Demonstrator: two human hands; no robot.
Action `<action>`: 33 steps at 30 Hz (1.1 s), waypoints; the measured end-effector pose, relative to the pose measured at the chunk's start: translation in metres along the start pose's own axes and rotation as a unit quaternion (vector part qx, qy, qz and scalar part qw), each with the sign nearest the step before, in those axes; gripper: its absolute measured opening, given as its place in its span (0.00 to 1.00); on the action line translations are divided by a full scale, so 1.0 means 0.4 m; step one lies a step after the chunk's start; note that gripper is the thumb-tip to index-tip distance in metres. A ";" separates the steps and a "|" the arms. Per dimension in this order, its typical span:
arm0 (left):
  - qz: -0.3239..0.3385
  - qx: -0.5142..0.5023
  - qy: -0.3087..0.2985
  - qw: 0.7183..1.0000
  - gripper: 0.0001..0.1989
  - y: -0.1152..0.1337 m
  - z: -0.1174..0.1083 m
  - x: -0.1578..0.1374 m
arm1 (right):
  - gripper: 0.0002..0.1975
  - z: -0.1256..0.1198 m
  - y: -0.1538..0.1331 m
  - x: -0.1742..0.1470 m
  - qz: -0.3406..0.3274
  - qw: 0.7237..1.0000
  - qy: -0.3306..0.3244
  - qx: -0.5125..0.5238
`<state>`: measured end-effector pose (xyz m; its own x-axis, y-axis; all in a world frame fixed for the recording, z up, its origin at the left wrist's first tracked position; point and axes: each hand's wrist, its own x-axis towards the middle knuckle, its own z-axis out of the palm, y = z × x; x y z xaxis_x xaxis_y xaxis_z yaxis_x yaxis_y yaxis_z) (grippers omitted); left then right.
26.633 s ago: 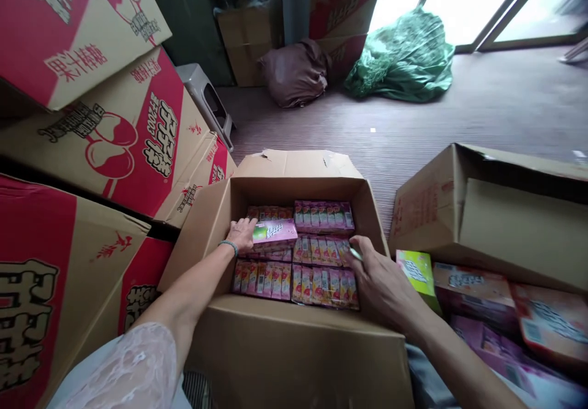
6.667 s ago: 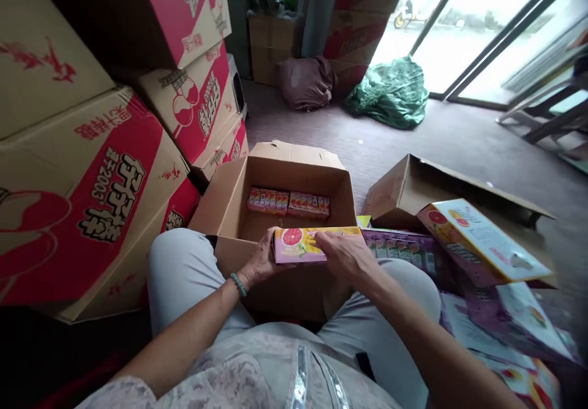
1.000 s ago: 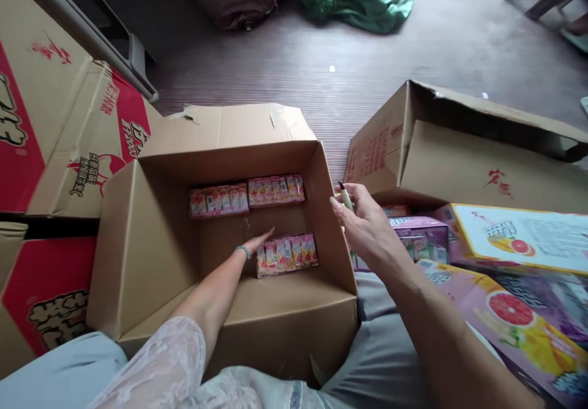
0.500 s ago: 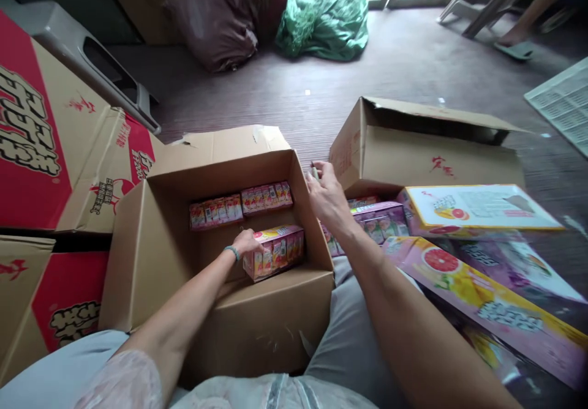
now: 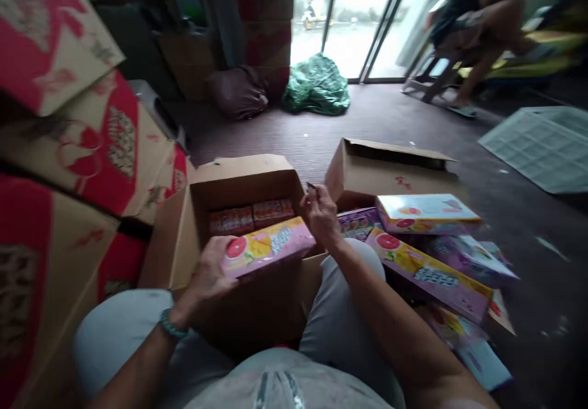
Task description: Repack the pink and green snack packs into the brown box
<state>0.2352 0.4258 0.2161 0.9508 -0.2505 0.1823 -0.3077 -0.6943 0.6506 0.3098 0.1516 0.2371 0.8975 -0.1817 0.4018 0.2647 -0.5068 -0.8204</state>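
My left hand grips the left end of a pink and yellow fruit-printed box, its thumb and fingers round the end. That box is held tilted over the near edge of an open cardboard carton. Deeper in the carton, two rows of small packs lie along the far wall. My right hand is closed by the carton's right wall, near the box's right end. Between its fingers is a small slim tool with a dark tip, too small to identify.
On my right are several fruit-printed boxes in a loose pile, with another open carton behind. Red and brown cartons stack up on the left. Farther off are a green sack, a white plastic crate and a seated person.
My left hand has lifted the fruit-printed box from inside the carton to its near edge, turning its printed face up. The camera has tilted upward. My right hand stays by the carton's right wall.
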 end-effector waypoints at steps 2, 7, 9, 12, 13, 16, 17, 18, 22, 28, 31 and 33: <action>-0.015 -0.035 0.026 0.999 0.34 -0.009 0.035 -0.053 | 0.11 -0.023 -0.040 -0.052 -0.069 0.986 -0.107 -0.104; -0.017 -0.099 0.083 0.992 0.40 -0.042 0.085 -0.098 | 0.09 -0.002 -0.166 -0.145 -0.231 0.798 -0.400 -0.386; -0.013 -0.114 0.100 0.988 0.40 -0.043 0.089 -0.100 | 0.11 0.041 -0.213 -0.161 -0.270 0.736 -0.452 -0.427; -0.024 -0.129 0.115 0.985 0.39 -0.043 0.094 -0.099 | 0.11 0.116 -0.267 -0.170 -0.312 0.680 -0.493 -0.444; -0.024 -0.130 0.117 0.984 0.39 -0.045 0.096 -0.099 | 0.11 0.139 -0.280 -0.173 -0.320 0.669 -0.502 -0.446; -0.006 -0.139 0.126 0.982 0.36 -0.054 0.102 -0.101 | 0.11 0.186 -0.303 -0.179 -0.335 0.642 -0.515 -0.459; 0.004 -0.142 0.128 0.982 0.35 -0.058 0.105 -0.102 | 0.11 0.194 -0.306 -0.181 -0.341 0.635 -0.515 -0.463; 0.013 -0.144 0.129 0.981 0.35 -0.061 0.107 -0.104 | 0.11 0.199 -0.307 -0.181 -0.347 0.629 -0.515 -0.468; 0.018 -0.136 0.129 0.982 0.32 -0.064 0.112 -0.105 | 0.12 0.197 -0.304 -0.181 -0.357 0.605 -0.522 -0.484; 0.027 -0.106 0.132 0.985 0.32 -0.061 0.117 -0.104 | 0.13 0.176 -0.301 -0.173 -0.341 0.593 -0.533 -0.498; 0.043 -0.097 0.126 0.986 0.31 -0.062 0.118 -0.106 | 0.14 0.121 -0.262 -0.133 -0.310 0.587 -0.527 -0.530; 0.042 -0.099 0.119 0.987 0.33 -0.065 0.120 -0.106 | 0.15 0.053 -0.214 -0.087 -0.270 0.589 -0.510 -0.566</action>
<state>0.2010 0.4220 0.1562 0.9108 -0.1196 0.3950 -0.3956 -0.5258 0.7530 0.2633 0.2193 0.2848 0.6878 0.5722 -0.4467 0.7224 -0.5999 0.3438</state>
